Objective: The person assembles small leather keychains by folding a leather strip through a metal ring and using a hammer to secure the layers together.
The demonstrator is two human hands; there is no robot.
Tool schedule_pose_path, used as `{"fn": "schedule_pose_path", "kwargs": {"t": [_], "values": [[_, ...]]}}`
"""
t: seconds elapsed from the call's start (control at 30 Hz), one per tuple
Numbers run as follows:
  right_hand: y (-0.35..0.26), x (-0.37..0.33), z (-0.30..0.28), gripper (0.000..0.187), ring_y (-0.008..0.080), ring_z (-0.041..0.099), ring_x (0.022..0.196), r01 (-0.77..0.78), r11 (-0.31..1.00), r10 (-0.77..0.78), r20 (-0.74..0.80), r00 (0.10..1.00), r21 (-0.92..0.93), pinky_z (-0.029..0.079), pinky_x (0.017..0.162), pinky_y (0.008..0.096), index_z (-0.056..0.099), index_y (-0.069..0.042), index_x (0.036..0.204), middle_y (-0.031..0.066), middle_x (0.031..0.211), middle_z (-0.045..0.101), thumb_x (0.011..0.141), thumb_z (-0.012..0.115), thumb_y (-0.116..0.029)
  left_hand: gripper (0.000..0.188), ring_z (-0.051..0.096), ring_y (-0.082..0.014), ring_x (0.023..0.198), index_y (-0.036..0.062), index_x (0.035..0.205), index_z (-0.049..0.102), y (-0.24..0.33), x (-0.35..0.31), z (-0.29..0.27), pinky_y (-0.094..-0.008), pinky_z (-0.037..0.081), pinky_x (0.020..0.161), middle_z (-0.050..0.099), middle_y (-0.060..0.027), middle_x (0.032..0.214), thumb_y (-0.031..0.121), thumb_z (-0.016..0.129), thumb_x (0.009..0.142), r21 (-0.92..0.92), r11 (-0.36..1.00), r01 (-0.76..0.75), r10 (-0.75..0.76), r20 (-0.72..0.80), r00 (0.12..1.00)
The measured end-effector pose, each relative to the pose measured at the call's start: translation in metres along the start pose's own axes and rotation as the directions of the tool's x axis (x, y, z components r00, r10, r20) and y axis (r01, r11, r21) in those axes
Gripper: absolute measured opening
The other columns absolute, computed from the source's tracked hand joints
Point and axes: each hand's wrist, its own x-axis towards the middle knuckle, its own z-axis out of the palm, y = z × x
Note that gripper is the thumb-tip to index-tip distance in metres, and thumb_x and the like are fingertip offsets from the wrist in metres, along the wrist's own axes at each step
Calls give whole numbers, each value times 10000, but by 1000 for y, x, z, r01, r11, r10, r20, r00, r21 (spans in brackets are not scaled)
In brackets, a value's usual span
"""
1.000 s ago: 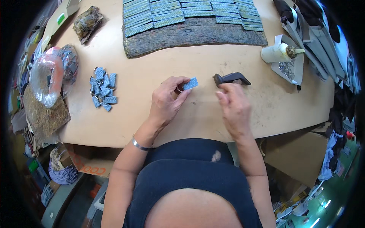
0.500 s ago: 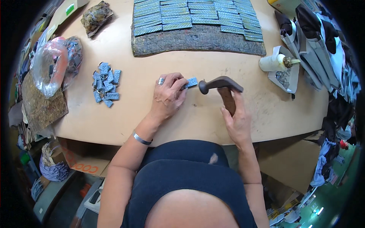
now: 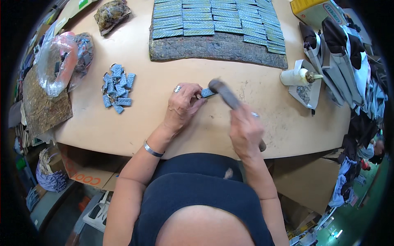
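Note:
My left hand (image 3: 181, 105) pinches a small blue patterned tab (image 3: 207, 92) on the table, its free end pointing away to the right. What looks like a metal ring shows at the fingertips. My right hand (image 3: 246, 130) is wrapped round a hammer (image 3: 230, 97), blurred by motion. The hammer's head is at the tab's free end; whether it touches cannot be made out. To the left lies a pile of similar blue tabs (image 3: 120, 87) with metal rings.
A dark board (image 3: 213, 50) with rows of blue strips (image 3: 197, 25) lies at the far side. On the right, a white glue bottle (image 3: 293, 77) rests by a white tray (image 3: 305, 96) of small metal bits. Plastic bags (image 3: 55, 80) and a brown sheet (image 3: 49, 108) lie left.
My right hand has turned and swung the hammer, bringing its head left to the tab's end. My left hand still holds the tab. The whole view has shifted slightly.

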Motion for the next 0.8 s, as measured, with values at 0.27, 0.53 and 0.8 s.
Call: {"fn": "schedule_pose_path", "kwargs": {"t": [0.27, 0.53, 0.8], "values": [[6, 2, 6, 473, 210, 505, 533, 83, 996, -81, -53, 995, 26, 423, 498, 298, 506, -165, 1152, 37, 783, 509, 698, 517, -33, 395, 535, -227, 815, 39, 887, 469, 1, 1, 2, -296, 476, 689, 526, -103, 928, -7, 709, 577, -20, 1000, -7, 7, -24, 1000], [11, 0, 11, 438, 200, 535, 559, 52, 996, -57, 57, 997, 76, 443, 508, 294, 514, -135, 1147, 42, 800, 540, 719, 523, -43, 432, 516, -261, 869, 34, 898, 460, -1, 2, -7, -322, 456, 750, 490, -120, 946, 7, 715, 551, -41, 999, 24, -26, -32, 999], [58, -8, 14, 457, 199, 562, 938, -662, 424, 414, 518, 748, 618, 460, 744, 282, 397, 5, 1210, 145, 1087, 547, 773, 520, -49, 225, 530, -281, 827, 53, 828, 563, 8, 20, -10, -362, 440, 693, 539, -108, 864, 146, 670, 653, 277, 961, -29, 8, 79, 997]]}}
